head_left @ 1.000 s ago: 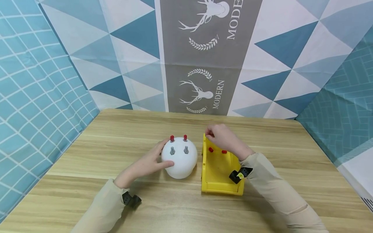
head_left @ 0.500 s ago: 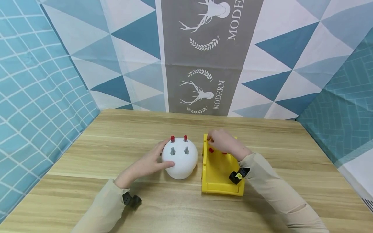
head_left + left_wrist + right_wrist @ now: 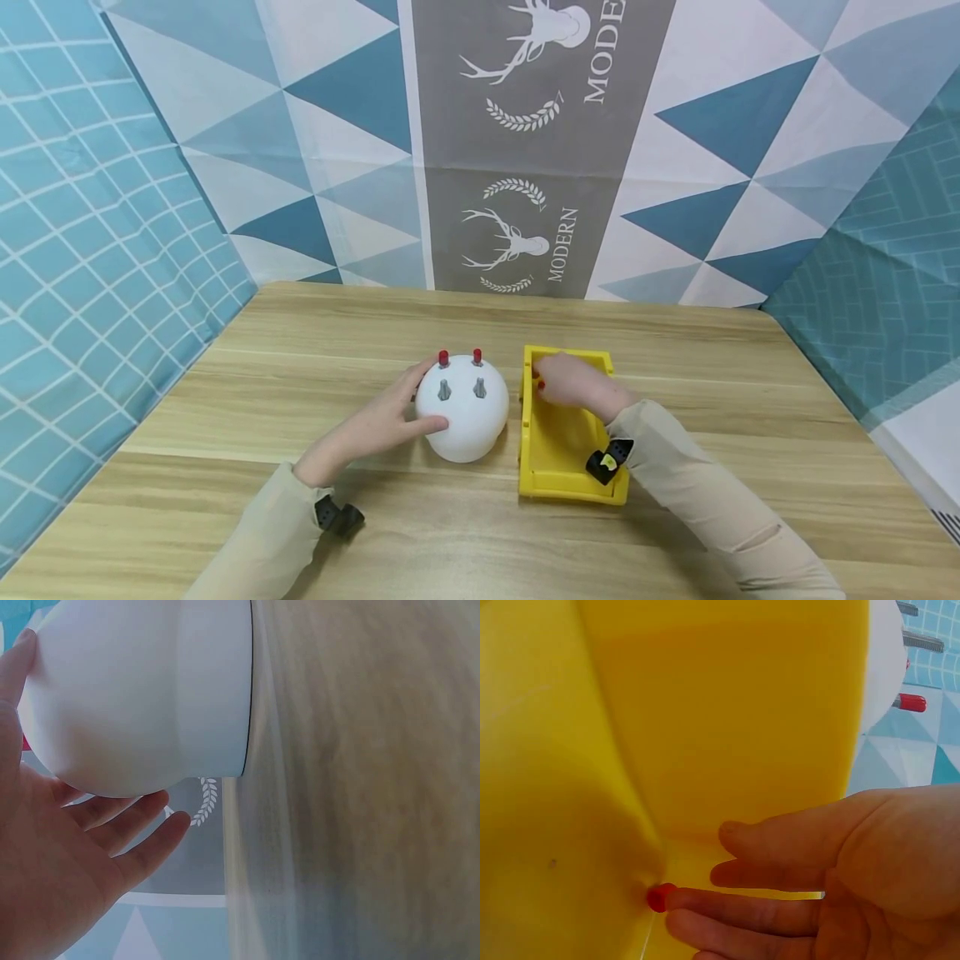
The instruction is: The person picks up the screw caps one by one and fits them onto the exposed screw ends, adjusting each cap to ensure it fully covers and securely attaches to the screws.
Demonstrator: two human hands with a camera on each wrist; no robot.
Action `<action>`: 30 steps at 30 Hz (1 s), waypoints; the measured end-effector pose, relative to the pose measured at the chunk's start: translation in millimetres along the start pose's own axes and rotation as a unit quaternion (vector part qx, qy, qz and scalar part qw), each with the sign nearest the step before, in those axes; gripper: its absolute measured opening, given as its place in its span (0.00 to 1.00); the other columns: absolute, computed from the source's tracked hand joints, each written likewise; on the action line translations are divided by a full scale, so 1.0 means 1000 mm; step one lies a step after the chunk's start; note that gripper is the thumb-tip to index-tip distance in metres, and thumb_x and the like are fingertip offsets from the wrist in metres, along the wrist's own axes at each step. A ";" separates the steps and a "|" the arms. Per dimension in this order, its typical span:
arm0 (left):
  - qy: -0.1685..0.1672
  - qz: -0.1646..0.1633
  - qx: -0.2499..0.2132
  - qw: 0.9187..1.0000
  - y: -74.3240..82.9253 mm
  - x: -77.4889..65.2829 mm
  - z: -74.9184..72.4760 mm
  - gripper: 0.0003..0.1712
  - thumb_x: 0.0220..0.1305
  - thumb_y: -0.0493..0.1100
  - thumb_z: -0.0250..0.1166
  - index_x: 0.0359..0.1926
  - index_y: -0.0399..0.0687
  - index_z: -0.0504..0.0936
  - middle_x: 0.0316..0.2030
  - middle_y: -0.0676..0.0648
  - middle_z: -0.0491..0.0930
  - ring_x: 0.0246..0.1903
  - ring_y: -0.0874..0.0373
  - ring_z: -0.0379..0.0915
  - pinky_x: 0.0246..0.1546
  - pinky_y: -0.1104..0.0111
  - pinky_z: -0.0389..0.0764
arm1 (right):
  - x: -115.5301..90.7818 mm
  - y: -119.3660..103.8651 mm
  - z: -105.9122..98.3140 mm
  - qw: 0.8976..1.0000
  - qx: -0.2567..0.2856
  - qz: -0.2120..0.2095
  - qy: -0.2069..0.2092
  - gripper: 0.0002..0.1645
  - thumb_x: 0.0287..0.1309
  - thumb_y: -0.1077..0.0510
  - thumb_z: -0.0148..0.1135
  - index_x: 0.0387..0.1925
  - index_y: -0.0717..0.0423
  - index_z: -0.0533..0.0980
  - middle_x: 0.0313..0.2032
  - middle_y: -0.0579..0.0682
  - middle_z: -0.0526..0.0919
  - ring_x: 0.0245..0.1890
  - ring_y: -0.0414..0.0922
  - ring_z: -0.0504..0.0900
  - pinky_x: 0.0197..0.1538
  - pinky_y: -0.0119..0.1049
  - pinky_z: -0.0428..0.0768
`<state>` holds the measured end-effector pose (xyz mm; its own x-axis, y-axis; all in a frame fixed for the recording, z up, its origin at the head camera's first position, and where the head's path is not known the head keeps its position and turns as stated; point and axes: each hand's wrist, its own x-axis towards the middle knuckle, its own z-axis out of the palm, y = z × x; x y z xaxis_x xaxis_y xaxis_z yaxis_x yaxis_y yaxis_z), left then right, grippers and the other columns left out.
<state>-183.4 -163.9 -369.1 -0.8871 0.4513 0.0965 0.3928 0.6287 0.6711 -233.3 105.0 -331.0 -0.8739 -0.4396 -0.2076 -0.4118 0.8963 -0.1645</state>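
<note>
Tabletop point(image 3: 450, 550) in pale, streaky wood grain runs from the person's side back to the hangings at the end. Near its middle stand a white dome point(image 3: 465, 429) and, just to the right, a yellow bin point(image 3: 573, 486). Behind them hangs a patterned cloth point(image 3: 517, 150) of blue, grey and white triangles, with a grey strip showing deer heads and the word MODERN. A blue tile-print cloth point(image 3: 105, 225) closes the left side, a teal brick-print cloth point(image 3: 892, 250) the right.

From where I stand, beige sleeves point(image 3: 262, 533) lead in from the near edge, a small black camera point(image 3: 341, 518) at each wrist. The left hand point(image 3: 382, 421) holds the dome by its left side, thumb on the near face, fingers round the back. The right hand point(image 3: 573, 383) dips into the bin, fingers loose and nearly straight, grasping nothing I can see; one fingertip meets or almost meets a red cap point(image 3: 660, 898) by the wall closest to the dome. Four metal bolts point(image 3: 444, 390) rise from the dome, the farther pair topped with red caps point(image 3: 477, 356).
</note>
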 end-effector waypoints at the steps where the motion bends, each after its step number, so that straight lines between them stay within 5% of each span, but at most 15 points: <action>1: 0.000 0.000 0.000 1.000 0.000 0.000 0.000 0.54 0.51 0.64 0.63 0.70 0.50 0.46 0.68 0.42 0.52 0.65 0.45 0.53 0.60 0.48 0.61 | 0.000 0.000 0.001 1.000 0.002 0.004 -0.003 0.07 0.57 0.63 0.54 0.37 0.59 0.77 0.26 0.49 0.75 0.26 0.45 0.71 0.33 0.35 0.71; 7: 0.002 0.002 -0.003 1.000 0.000 0.000 0.000 0.54 0.51 0.64 0.63 0.70 0.49 0.46 0.67 0.43 0.53 0.65 0.46 0.53 0.60 0.48 0.61 | 0.002 0.000 0.004 0.999 0.015 0.029 -0.026 0.06 0.59 0.61 0.53 0.36 0.57 0.76 0.24 0.49 0.73 0.25 0.43 0.71 0.30 0.33 0.70; 30: -0.002 0.003 -0.011 1.000 0.002 -0.001 0.000 0.53 0.52 0.63 0.63 0.70 0.49 0.46 0.68 0.43 0.51 0.65 0.46 0.51 0.61 0.47 0.59 | 0.001 0.001 0.007 0.999 -0.008 0.015 -0.047 0.07 0.57 0.62 0.55 0.24 0.55 0.71 0.19 0.48 0.67 0.22 0.42 0.67 0.29 0.32 0.66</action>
<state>-181.5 -163.7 -368.1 -0.8834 0.4581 0.0983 0.3932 0.6109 0.6872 -233.1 104.9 -338.0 -0.8582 -0.4152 -0.3018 -0.3905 0.9097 -0.1410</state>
